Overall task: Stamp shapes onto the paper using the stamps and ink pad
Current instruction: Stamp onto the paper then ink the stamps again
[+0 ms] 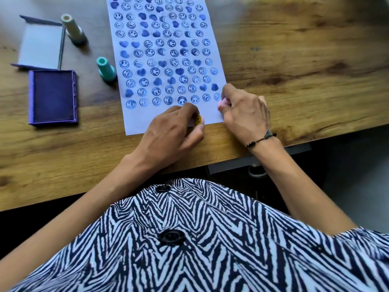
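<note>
A white sheet of paper (139,121) lies on the wooden table, covered in rows of blue smiley and heart prints. My left hand (168,131) rests on its bottom edge, fingers closed around a yellow stamp (197,119) that is mostly hidden. My right hand (244,110) presses on the paper's bottom right corner, fingers curled. A purple ink pad (53,98) sits open to the left of the paper. A teal stamp (105,69) and a pale green stamp (72,29) stand upright between pad and paper.
The ink pad's lid (40,46) lies open behind the pad at the far left. The table's front edge (84,192) runs just in front of my torso in a black-and-white patterned shirt. A dark bracket (259,159) shows under the table edge.
</note>
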`<state>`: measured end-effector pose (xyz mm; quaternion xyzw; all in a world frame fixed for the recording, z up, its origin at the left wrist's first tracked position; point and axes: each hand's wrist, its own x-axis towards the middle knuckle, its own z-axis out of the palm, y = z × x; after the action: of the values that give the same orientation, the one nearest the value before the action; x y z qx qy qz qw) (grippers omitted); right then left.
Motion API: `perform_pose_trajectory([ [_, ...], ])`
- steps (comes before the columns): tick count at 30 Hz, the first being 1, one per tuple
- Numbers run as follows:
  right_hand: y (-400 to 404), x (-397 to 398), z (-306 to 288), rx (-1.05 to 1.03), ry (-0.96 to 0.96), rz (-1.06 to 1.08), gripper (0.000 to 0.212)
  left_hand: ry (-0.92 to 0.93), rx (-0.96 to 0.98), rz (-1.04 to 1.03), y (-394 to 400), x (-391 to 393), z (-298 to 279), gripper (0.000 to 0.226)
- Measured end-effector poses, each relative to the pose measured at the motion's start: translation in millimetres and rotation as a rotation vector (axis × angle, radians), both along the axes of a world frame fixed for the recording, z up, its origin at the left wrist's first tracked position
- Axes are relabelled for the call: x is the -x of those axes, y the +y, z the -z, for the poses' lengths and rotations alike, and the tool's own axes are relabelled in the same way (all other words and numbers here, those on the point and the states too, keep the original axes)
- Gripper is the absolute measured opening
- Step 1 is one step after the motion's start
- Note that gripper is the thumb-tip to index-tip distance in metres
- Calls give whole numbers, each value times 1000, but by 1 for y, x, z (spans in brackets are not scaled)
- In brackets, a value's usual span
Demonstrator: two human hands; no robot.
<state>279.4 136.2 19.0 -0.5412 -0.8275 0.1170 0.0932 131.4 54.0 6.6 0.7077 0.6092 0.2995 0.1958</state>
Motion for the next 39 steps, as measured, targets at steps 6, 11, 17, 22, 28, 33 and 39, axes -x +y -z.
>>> perform_pose_trajectory([
  [6,5,-33,-19,132,557,317,7,-14,1,-6,1,1,3,33],
  [11,-11,-37,-15,350,783,425,7,-58,32,-33,0,3,6,24],
  [17,-17,-30,-13,387,895,406,22,-114,59,-51,2,5,6,27],
  [22,-19,-24,-9,422,948,410,24,-209,61,-63,2,7,6,30],
  [28,-17,-18,-6,426,952,385,22,-349,85,-101,-2,10,5,26],
  [33,-18,9,-18,365,793,226,16,-516,-11,-382,-19,30,-3,19],
  [39,-40,142,-54,116,521,-479,10,-1306,-1,-942,-65,62,-7,22],
])
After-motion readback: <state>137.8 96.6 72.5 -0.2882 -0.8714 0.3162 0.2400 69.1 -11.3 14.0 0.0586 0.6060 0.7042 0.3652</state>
